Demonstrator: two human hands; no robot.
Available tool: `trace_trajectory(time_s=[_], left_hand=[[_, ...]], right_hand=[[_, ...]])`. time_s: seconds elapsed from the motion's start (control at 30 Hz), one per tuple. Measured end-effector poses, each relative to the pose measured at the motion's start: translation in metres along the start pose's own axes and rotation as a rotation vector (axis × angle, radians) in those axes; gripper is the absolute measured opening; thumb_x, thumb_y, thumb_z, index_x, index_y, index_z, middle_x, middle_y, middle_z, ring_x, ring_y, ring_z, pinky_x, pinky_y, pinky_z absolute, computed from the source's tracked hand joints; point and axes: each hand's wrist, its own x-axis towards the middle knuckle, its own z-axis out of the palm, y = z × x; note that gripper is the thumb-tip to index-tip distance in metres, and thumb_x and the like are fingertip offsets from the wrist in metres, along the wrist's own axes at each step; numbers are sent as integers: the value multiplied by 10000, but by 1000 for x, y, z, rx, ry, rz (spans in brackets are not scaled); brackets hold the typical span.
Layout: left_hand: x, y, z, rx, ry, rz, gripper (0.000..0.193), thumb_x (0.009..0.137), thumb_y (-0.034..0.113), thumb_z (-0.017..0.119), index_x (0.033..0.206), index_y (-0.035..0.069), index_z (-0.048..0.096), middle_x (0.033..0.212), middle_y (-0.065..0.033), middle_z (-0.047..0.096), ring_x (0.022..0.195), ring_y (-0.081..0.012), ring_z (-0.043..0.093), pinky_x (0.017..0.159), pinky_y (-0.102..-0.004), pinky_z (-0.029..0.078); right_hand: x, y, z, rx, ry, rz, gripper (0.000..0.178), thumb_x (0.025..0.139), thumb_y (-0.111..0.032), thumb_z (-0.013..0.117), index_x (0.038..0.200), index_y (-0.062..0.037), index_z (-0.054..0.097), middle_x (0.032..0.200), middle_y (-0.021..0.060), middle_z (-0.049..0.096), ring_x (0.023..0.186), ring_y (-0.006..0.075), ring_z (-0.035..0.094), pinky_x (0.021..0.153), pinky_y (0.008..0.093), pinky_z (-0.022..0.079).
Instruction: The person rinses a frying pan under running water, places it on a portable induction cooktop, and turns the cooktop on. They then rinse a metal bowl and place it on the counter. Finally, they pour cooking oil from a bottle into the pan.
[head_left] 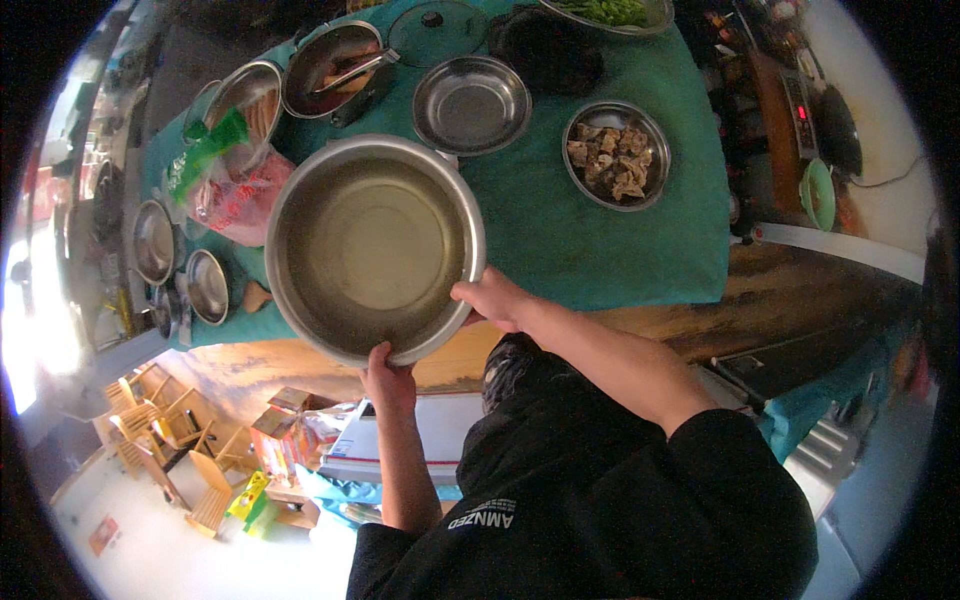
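Both my hands grip the rim of a large, round metal basin, which covers the near edge of the green-covered table. My left hand is closed on the rim's near side, thumb on top. On the right side of the rim, my right hand is closed, also with its thumb over the edge. Inside, the basin looks smooth and yellowish grey; I cannot tell if it holds clear liquid. Just left of it lies a plastic bag with something pinkish-red in it. Beyond the basin stands a smaller metal bowl.
A bowl of brown meat chunks stands at the right on the green cloth. Farther off are a pan with tongs, a glass lid and a bowl of greens. Small metal bowls line the left edge.
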Motion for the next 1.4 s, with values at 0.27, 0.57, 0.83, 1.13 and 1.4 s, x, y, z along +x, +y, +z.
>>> trace_trajectory(time_s=[0.27, 0.57, 0.83, 1.13, 1.4], left_hand=[[-89, -32, 70, 78, -13, -33, 290, 837, -8, 592, 1122, -42, 547, 1038, -154, 624, 917, -288, 649, 763, -464, 594], [-173, -150, 167, 161, -121, -196, 387, 882, 45, 545, 1245, -83, 501, 1167, -184, 617, 1009, -315, 635, 874, -437, 537], [-225, -257, 254, 346, -215, -341, 376, 897, 110, 579, 1219, -78, 530, 1095, -180, 646, 922, -295, 662, 766, -393, 561], [-227, -302, 331, 669, -462, -236, 490, 940, 372, 627, 1227, -15, 532, 1132, -129, 627, 988, -233, 620, 812, -361, 523], [-157, -342, 455, 625, -692, -147, 427, 921, 264, 657, 1197, -43, 549, 1071, -91, 629, 983, -180, 589, 846, -318, 472]], right_hand=[[-108, -10, -63, 58, 126, -37, 334, 896, -139, 605, 1157, 64, 565, 1075, 160, 626, 959, 241, 649, 766, 389, 571], [-238, -11, -199, 180, 292, -97, 557, 884, -101, 570, 1376, 18, 338, 1224, 181, 537, 984, 315, 641, 752, 449, 627], [-317, 19, -345, 289, 396, -228, 472, 873, -107, 584, 1308, 16, 448, 1240, 160, 531, 1029, 289, 609, 812, 448, 578], [-389, 39, -430, 467, 591, -334, 490, 848, -78, 608, 1306, -19, 443, 1155, 113, 565, 1016, 255, 600, 776, 439, 575], [-414, 42, -550, 328, 613, -276, 382, 839, -88, 619, 1202, 7, 552, 1087, 113, 621, 913, 233, 620, 800, 408, 536]])
